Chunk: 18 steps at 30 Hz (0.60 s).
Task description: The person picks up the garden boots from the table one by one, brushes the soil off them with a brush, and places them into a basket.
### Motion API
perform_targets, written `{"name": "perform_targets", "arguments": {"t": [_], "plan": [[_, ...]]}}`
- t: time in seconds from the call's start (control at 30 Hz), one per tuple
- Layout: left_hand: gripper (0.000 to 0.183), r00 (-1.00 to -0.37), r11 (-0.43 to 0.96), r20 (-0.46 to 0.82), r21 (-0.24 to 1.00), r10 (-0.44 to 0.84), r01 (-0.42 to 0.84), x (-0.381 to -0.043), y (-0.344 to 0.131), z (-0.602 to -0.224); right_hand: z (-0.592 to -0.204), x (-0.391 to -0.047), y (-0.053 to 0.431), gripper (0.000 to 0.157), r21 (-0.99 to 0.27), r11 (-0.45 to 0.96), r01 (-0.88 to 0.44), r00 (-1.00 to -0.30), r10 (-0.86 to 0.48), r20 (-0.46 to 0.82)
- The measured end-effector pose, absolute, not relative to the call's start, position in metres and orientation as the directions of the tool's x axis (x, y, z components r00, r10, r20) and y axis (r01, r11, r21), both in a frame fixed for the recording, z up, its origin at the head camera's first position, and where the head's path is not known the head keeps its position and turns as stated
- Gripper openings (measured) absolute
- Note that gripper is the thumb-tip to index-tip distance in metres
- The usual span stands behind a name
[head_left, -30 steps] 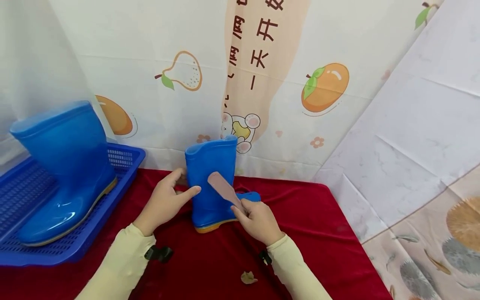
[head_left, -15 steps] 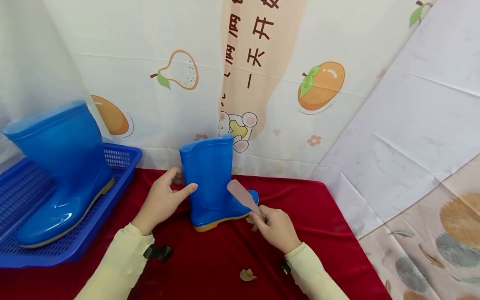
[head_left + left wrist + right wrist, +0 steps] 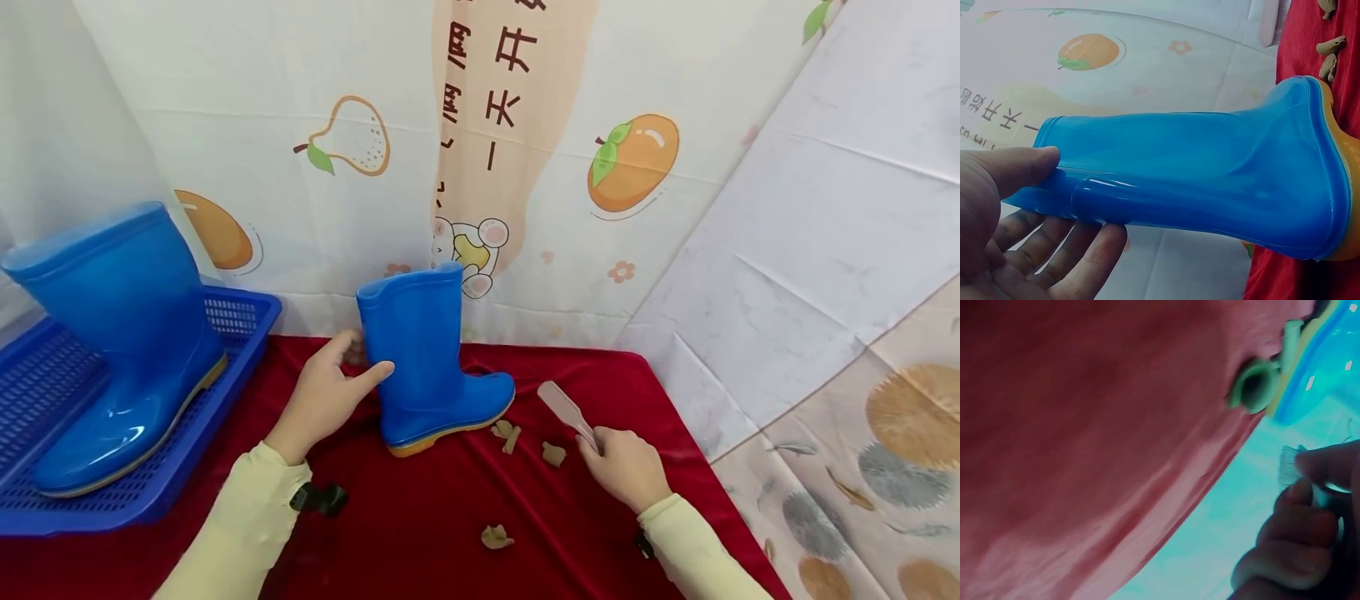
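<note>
A blue rubber boot [image 3: 423,358] with a yellow sole stands upright on the red cloth, its toe to the right. My left hand [image 3: 322,396] holds its shaft from the left. In the left wrist view the thumb lies on one side of the shaft [image 3: 1166,147] and the fingers curl on the other. Off to the right of the toe, my right hand [image 3: 626,467] grips a pinkish brush [image 3: 562,406] by the handle, clear of the boot. Bristles [image 3: 1288,465] show in the right wrist view. Brown clay-like lumps [image 3: 553,454] lie between boot and brush.
At left a blue perforated basket [image 3: 251,321] holds a second blue boot [image 3: 131,350]. Another brown lump [image 3: 497,537] lies near the front of the red cloth [image 3: 405,533]. A fruit-printed curtain [image 3: 300,225] hangs right behind the table.
My right hand has moved the brush from in front of the boot's shaft away to the right. Lumps beside the toe, earlier hidden, now show. My left hand keeps its place on the shaft.
</note>
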<state>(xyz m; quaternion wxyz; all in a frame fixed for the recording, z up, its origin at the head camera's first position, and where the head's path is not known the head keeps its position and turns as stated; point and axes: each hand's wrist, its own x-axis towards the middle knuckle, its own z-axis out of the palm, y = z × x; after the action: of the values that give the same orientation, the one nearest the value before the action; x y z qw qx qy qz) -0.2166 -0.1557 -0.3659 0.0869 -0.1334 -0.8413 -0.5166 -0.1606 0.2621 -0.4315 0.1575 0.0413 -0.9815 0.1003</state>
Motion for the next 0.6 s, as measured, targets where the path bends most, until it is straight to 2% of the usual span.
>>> {"name": "perform_targets", "arguments": {"t": [0.13,0.33,0.47,0.6], "plan": [[0.061,-0.95,0.433,0.285,0.846,0.13,0.313,-0.215,-0.157,-0.364,-0.434,-0.157,0.272,0.041,-0.183,0.983,-0.033,-0.977,0.007,0.211],[0.06,-0.947,0.445,0.298,0.837,0.117,0.319,-0.215,-0.161,-0.364,-0.444,-0.155,0.261,0.042,-0.138,0.989,0.06,-0.993,0.073,0.093],[0.061,-0.948,0.438,0.294,0.841,0.124,0.319,-0.215,-0.159,-0.367,-0.448,-0.151,0.252,0.047,-0.114,0.99,0.082,-0.996,0.086,0.03],[0.061,-0.946,0.424,0.294,0.846,0.139,0.325,-0.214,-0.156,-0.368,-0.433,-0.148,0.25,0.054,-0.112,0.988,0.104,-0.994,0.102,-0.026]]}}
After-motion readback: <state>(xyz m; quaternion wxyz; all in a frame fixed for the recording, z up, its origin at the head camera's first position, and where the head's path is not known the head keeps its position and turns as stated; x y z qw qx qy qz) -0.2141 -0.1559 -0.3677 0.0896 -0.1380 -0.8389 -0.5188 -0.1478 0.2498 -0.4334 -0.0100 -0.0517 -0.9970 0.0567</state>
